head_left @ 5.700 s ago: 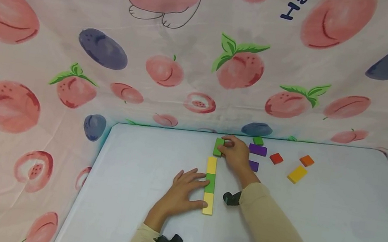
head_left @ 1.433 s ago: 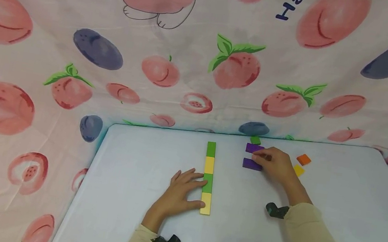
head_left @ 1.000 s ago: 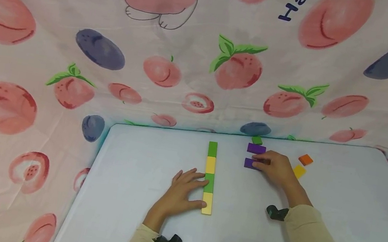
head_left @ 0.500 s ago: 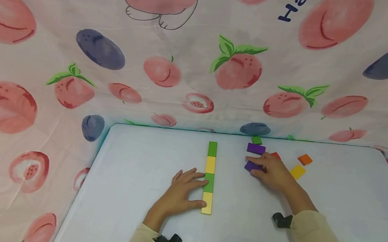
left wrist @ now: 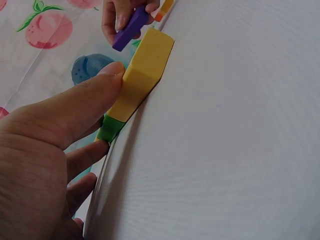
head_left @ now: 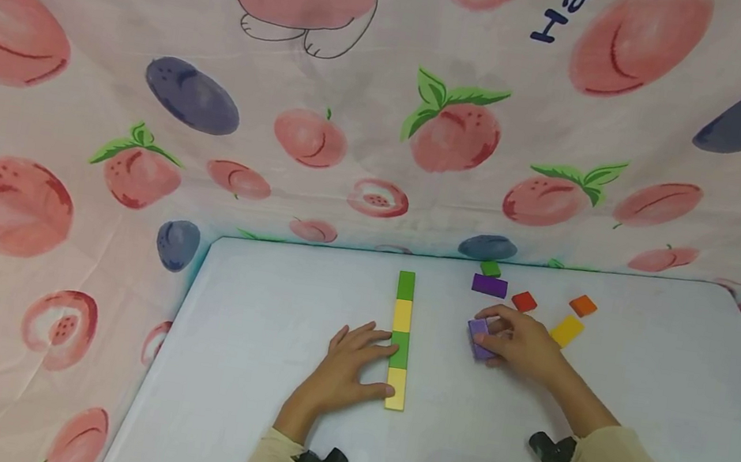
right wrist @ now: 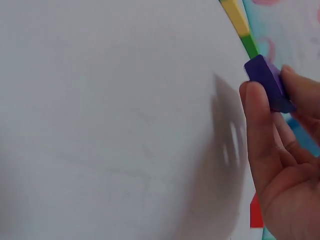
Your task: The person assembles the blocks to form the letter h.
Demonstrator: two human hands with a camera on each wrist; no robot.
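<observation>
The right hand (head_left: 519, 345), right of centre in the head view, pinches a smooth, flat-faced purple block (right wrist: 269, 82) between its fingers. Near centre, the left hand (head_left: 339, 366), fingers spread, touches a straight row of yellow and green rectangular blocks (head_left: 401, 338) on the white bench (head_left: 259, 302). Upper right of centre: a second purple block (head_left: 490, 286), small green (head_left: 490, 268), red (head_left: 524, 301) and orange blocks (head_left: 583, 305), and a yellow block (head_left: 569, 330) partly hidden by the right hand. Top: fruit-printed cloth (head_left: 362, 94).
</observation>
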